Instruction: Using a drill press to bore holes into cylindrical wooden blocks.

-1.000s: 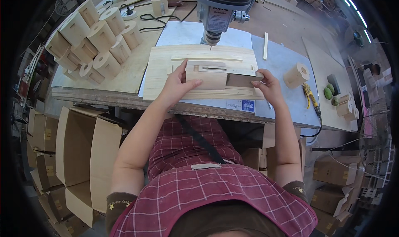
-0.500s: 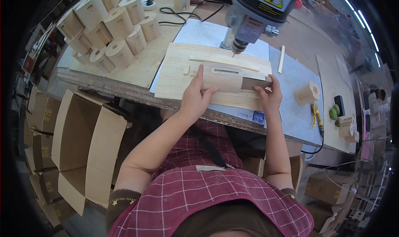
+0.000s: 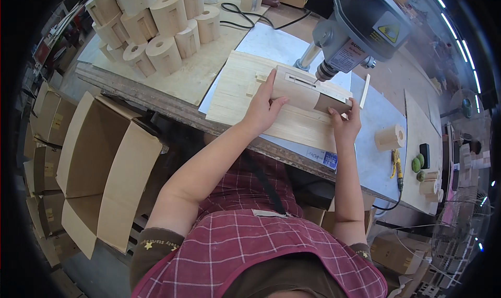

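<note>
My left hand (image 3: 265, 110) is closed on the left end of a pale wooden piece (image 3: 297, 91) with a long slot in its top. My right hand (image 3: 345, 118) grips a darker, flat-sided part (image 3: 330, 103) at the piece's right end. Both rest on a pale wooden board (image 3: 261, 125) with thin strips fixed to it. The chuck (image 3: 324, 71) of a drill press (image 3: 365, 21) hangs just above the slotted top; I cannot tell whether its bit touches the wood.
Wooden cylinders with holes (image 3: 164, 57) are piled at the back left. To the right are a lone cylinder (image 3: 389, 138), a yellow tool (image 3: 397, 170), green objects (image 3: 416, 165) and a black block (image 3: 425, 154). An open cardboard box (image 3: 94, 152) stands below left. A black cable (image 3: 263, 17) lies behind.
The whole view has shifted and turned, with the drill press now further right in it. My hands and the held piece appear higher and further right, the piece more tilted toward lower right.
</note>
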Demonstrator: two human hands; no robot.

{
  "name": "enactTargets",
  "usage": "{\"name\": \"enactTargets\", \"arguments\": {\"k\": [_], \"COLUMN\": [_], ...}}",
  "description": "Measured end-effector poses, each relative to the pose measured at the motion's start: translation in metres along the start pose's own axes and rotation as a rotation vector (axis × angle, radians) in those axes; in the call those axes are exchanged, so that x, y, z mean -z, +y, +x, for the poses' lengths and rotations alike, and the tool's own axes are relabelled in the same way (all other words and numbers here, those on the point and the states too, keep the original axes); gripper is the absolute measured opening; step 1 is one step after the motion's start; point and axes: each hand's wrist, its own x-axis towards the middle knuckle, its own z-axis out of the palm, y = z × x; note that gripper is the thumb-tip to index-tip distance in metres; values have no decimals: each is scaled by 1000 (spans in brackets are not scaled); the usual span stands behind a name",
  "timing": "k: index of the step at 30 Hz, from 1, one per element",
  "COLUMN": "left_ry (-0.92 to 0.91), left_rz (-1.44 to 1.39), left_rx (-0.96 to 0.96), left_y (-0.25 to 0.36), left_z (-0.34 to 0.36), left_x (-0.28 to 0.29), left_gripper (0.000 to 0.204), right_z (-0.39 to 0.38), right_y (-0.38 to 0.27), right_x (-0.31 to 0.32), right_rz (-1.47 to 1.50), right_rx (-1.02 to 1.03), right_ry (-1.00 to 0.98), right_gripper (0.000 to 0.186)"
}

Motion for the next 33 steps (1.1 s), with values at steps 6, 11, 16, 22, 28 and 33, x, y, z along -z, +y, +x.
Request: {"name": "enactTargets", "arguments": {"k": [6, 11, 16, 22, 28, 33], "left_ry": [7, -17, -11, -9, -3, -16], "left_rz": [-2, -201, -219, -192, -199, -172], "left_rx": [-3, 166, 151, 142, 132, 156], "left_y": [-3, 8, 6, 7, 6, 9], "left_z": [-1, -3, -1, -1, -2, -2], "left_x": [-4, -2, -2, -3, -5, -3], "left_gripper": [66, 68, 68, 67, 66, 66], "right_z": [-1, 8, 71, 147, 162, 170], "right_y": [-5, -5, -40, -149, -167, -160], "right_x": [4, 26, 79, 75, 75, 79], "right_rz": [-42, 5, -294, 75, 18, 903], "right_rx": [13, 34, 287, 215, 86, 376], "right_ry": [-23, -175, -102, 93, -127, -795], "right_gripper": [58, 56, 47, 33, 31, 26]}}
